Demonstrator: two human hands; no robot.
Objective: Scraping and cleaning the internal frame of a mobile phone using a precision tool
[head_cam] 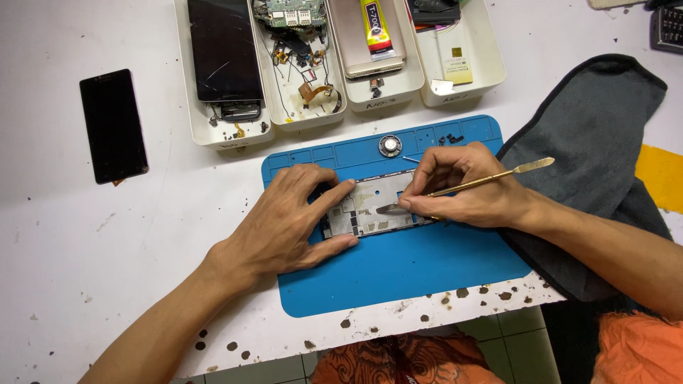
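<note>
An opened phone frame (373, 206) with bare metal insides lies on a blue work mat (420, 263). My left hand (295, 220) grips the frame's left end between thumb and fingers, pressing it to the mat. My right hand (462, 188) holds a thin brass-coloured metal spudger (491, 178) like a pen. Its flat tip rests on the inside of the frame near the middle. The other flat end sticks out to the right over a grey cloth.
Several white trays (235, 131) at the back hold a cracked phone screen (223, 50), circuit parts, a gold phone back and a glue tube (376, 28). A black screen panel (112, 124) lies at left. A small round speaker (390, 146) sits on the mat's top edge. Grey cloth (597, 135) at right.
</note>
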